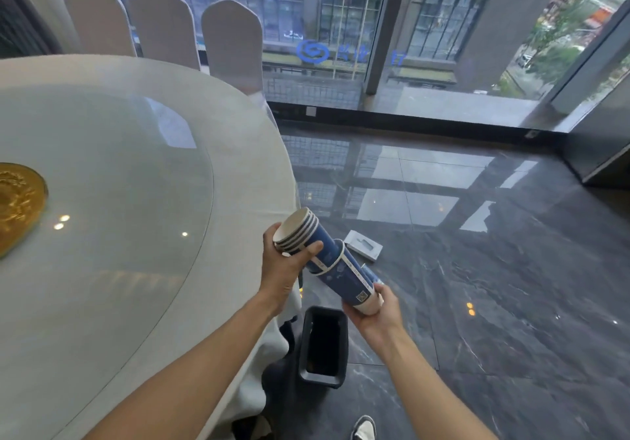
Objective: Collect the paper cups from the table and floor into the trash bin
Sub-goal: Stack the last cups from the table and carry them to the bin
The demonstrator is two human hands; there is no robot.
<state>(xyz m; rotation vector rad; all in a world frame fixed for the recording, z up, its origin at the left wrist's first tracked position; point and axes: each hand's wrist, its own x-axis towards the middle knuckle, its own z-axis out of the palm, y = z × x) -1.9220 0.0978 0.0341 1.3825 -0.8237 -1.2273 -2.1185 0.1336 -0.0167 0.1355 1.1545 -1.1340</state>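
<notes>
Dark polished stone floor [477,286] mirrors a wall of tall windows, and a round table [238,173] draped in pale cloth fills the left side of the head view, with a glass turntable [119,173] on it and a gold ornament [17,204] at the turntable's left edge. Three covered chairs [163,23] stand at the table's far edge. Just off the table's right edge, both bare hands hold paper cups in the air. The left hand [289,265] is closed around a nested stack of blue cups [303,235], open mouths facing up and left. The right hand [375,306] grips a second blue stack [347,279] near its white base, and the first stack's bottom end sits in the second stack's mouth, so the two form one slanted column. Directly below them a black trash bin [306,347] stands on the floor beside the hanging cloth. A white tray-like box [363,245] lies on the floor beyond the cups. A shoe [364,429] shows at the bottom edge.
</notes>
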